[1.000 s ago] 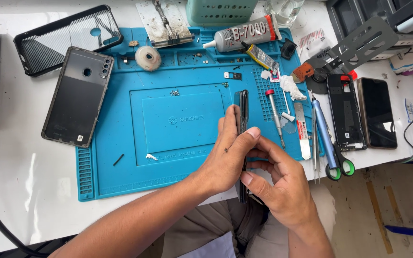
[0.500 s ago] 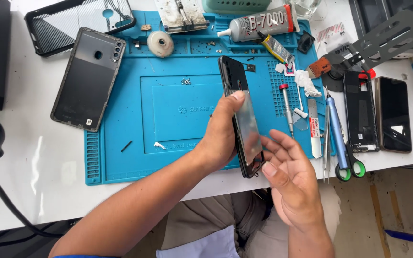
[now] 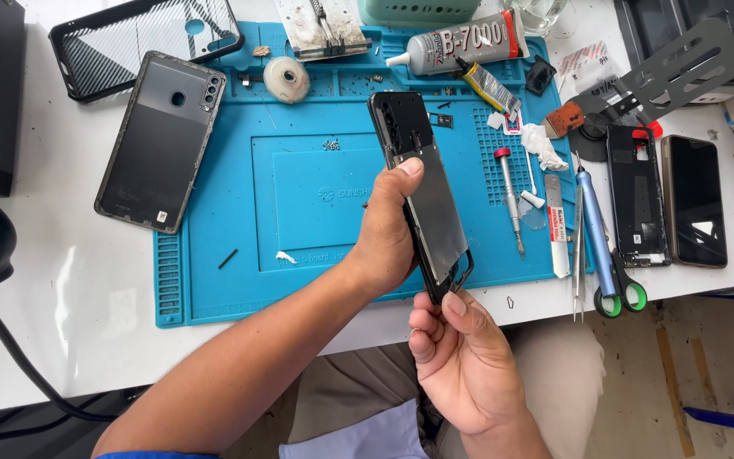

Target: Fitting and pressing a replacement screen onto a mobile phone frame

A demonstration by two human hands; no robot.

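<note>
Above the blue work mat I hold a black phone with no back cover, tilted, its camera end pointing away from me. My left hand wraps around its left edge, thumb pressed on the upper part. Below it, my right hand pinches the phone's lower end, thumb on the bottom corner and fingers curled underneath.
A grey back cover and a black case lie at the left. A glue tube, tape roll, screwdriver, tweezers and scissors sit on the mat's right side. Two more phones lie beyond.
The phone has turned from edge-on to showing its open back. My right hand went from open beneath it to pinching its lower end.
</note>
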